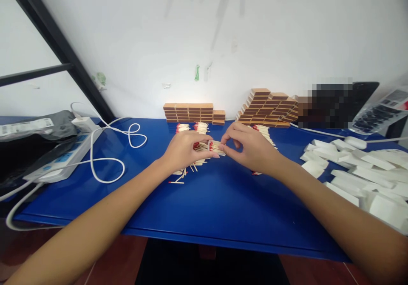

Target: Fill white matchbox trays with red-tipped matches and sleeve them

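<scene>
Head: tray [218, 152], long axis left-right

In front of me stands a white wall [134, 55], its surface scuffed and marked. Grey streaks [219, 4] run down it from the top of my view. Lower down I see a small green patch [196, 72], another greenish patch [101, 78] farther left, and a pale mark [166, 85] between them. On my left a black frame [52, 21] slants down toward the table, joined by a dark crossbar [35, 75]. My blue table [219, 212] reaches the wall, its top faintly glossy under the light. Below its front edge I see reddish-brown floor [110, 255] with a pale seam.
</scene>
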Tool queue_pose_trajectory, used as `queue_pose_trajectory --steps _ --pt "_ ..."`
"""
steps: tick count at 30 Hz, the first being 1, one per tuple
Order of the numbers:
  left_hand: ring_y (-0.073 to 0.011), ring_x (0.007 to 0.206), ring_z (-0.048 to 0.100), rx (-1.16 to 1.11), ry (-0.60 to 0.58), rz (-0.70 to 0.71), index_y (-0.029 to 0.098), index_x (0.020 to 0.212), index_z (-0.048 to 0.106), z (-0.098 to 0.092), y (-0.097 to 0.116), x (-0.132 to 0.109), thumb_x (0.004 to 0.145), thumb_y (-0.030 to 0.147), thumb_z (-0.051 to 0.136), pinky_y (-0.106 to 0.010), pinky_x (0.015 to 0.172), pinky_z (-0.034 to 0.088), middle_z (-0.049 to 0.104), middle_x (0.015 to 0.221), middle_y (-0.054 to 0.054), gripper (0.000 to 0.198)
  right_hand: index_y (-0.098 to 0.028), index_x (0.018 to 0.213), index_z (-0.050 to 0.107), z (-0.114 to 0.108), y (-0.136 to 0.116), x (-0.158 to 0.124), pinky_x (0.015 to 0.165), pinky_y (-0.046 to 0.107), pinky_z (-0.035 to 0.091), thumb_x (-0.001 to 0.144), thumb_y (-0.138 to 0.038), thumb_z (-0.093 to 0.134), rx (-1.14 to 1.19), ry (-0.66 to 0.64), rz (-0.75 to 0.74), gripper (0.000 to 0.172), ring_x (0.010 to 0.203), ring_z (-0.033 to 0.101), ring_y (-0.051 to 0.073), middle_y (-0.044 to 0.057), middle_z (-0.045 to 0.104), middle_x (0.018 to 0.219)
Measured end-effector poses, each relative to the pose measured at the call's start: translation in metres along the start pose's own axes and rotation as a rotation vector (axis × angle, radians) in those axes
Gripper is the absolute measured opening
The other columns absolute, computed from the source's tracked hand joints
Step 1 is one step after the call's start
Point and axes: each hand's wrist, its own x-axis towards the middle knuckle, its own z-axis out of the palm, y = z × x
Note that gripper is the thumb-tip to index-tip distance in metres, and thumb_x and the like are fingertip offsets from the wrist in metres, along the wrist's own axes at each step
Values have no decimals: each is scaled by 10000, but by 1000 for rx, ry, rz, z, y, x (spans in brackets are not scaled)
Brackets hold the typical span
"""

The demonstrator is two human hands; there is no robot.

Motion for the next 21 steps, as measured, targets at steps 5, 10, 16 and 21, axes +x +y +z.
queue_pose_trajectory --steps 5,10,16,21 --pt "-223 822 760 76 37 -45 234 1047 820 -4 -4 2 779 591 863 -321 737 548 825 922 -42 449 -219 925 658 1 -9 2 642 315 402 980 -264 623 7 125 23 79 652 500 156 19 583 813" --pt "-252 872 781 174 149 -145 244 1038 823 -11 -19 3 800 577 853 -366 807 582 831 981 -63 410 -220 890 673 17 -17 -3 637 304 405 972 -271 630 66 74 88 106 663 528 150 16 595 813" --pt "-264 913 794 184 145 -162 237 1078 807 -13 -25 3 856 542 816 -388 839 594 833 991 -62 377 -216 980 698 38 -16 -10 690 303 451 939 -254 669 94 -157 141 62 749 592 157 31 634 937" --pt "-275 913 788 221 145 -160 233 1092 807 -11 -25 3 817 558 847 -394 818 591 831 1004 -70 427 -220 978 702 42 -15 -9 687 297 453 948 -234 650 130 -180 180 61 761 594 156 27 629 936"
